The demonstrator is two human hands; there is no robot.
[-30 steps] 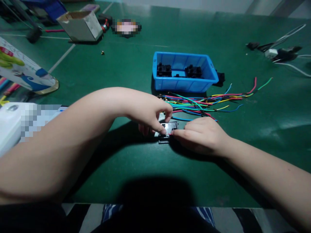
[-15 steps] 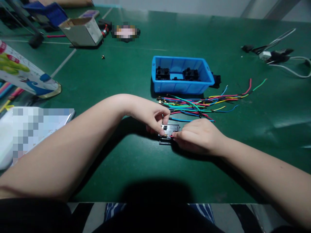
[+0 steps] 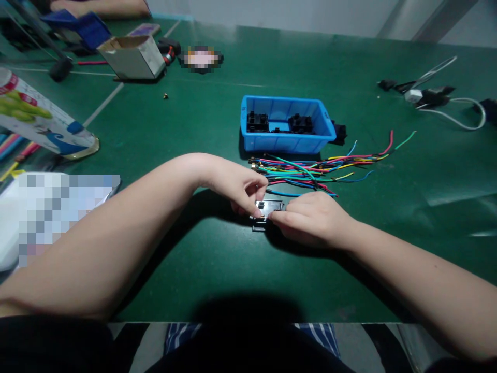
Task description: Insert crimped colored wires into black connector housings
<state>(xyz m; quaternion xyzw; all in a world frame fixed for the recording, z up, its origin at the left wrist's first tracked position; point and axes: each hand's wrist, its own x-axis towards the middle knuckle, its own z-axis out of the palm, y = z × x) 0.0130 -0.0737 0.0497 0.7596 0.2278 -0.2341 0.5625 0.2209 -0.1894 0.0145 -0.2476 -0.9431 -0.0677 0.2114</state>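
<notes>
Below the wires, a small black plastic housing point(image 3: 272, 207) lies on the table between my hands. My left hand point(image 3: 248, 192) grips its left side, with the thumb pressed on a small brass-coloured terminal. From the right, my right hand point(image 3: 312, 220) is closed in a pinch over the housing, its fingertips close to the left thumb. The short red wire in that pinch is now almost wholly covered by the fingers. Just beyond both hands lies a bundle of coloured wires point(image 3: 310, 171) with brass ends at its left.
A blue bin point(image 3: 287, 142) holds several black housings; another black part point(image 3: 340, 133) sits beside it. Cables point(image 3: 427, 96) lie at far right. At left are a printed canister point(image 3: 42, 116), a white box point(image 3: 134, 57) and a blurred sheet. Another person's arm point(image 3: 104, 8) rests at the back.
My right fingertips have moved left along the housing, closer to my left thumb, covering the red wire. My left hand keeps its hold. The whole view has shifted slightly.
</notes>
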